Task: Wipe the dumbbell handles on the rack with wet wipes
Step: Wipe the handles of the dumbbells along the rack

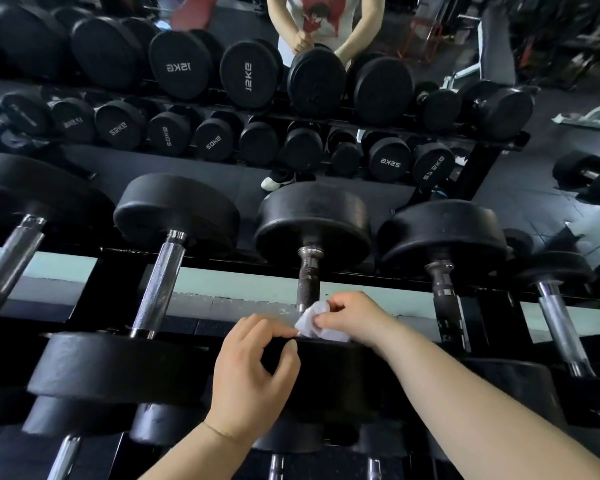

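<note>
A wipe (309,322) held at a dumbbell handle (308,285).
The left hand (253,368) is curled, its fingertips meeting the white, crumpled wipe; whether they grip it is unclear. The wipe hides the lower end of the dark knurled handle. The right hand (354,318) pinches the wipe between thumb and fingers. Beyond the fingers are round matte black heads (314,209), with reversed "15KG" lettering (178,67) further back.

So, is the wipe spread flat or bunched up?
Bunched up: the wipe is a crumpled wad pinched by the right hand beside the dark handle, and the left hand touches its corner.
</note>
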`<state>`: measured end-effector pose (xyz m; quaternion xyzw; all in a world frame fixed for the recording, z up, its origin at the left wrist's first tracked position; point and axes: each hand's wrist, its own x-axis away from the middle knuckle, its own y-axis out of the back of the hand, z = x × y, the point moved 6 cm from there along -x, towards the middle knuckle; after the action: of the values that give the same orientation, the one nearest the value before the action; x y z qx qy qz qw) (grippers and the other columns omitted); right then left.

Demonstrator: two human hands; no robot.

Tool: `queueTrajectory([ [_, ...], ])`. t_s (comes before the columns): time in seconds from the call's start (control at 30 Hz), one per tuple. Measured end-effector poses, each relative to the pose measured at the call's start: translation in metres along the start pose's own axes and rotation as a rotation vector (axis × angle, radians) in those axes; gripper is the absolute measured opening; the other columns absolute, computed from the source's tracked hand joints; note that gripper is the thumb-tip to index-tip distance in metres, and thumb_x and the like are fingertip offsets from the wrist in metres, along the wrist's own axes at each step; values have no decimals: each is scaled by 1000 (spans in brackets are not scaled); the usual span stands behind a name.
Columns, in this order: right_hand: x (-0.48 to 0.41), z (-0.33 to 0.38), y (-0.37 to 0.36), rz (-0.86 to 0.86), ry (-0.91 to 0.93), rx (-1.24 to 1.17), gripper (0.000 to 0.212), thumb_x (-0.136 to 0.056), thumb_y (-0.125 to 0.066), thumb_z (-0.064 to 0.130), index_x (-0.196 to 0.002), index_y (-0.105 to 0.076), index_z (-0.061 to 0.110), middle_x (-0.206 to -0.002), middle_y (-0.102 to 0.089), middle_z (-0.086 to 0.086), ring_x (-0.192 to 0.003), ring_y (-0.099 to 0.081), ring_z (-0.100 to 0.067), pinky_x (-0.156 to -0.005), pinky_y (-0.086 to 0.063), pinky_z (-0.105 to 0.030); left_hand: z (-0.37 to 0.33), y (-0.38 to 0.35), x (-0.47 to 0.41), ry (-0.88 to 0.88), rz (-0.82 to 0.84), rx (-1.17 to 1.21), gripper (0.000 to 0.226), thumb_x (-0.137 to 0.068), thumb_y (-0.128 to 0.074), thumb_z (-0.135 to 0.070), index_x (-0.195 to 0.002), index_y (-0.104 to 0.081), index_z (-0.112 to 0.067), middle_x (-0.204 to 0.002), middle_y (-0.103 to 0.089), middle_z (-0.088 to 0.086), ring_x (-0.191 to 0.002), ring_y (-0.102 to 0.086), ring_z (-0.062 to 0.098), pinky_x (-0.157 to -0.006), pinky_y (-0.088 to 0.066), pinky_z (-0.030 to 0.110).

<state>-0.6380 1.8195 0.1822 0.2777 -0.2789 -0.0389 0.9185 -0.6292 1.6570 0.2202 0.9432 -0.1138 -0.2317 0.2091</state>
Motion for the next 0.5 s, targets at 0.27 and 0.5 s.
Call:
queueTrajectory([
  [0.27,-9,16,16,-301,72,-128,32,-86,-52,18,-56,-39,18,-59,-41,6,-52,-40,-4,-43,-30,-12,1,2,1,26,-6,11,12,-73,-43,-33,-77,-54,-31,-89,-55,-35,-85,-50,-9,-76,-35,-1],
  [0.5,17,3,14,-160,44,-224,20,-85,-52,13,-66,-51,18,-64,-47,5,-58,-43,-6,-46,-34,-12,0,3,1,119,11,73,23,-77,-34,-46,-65,-51,-35,-93,-56,-16,-81,-51,1,-69,-38,7],
])
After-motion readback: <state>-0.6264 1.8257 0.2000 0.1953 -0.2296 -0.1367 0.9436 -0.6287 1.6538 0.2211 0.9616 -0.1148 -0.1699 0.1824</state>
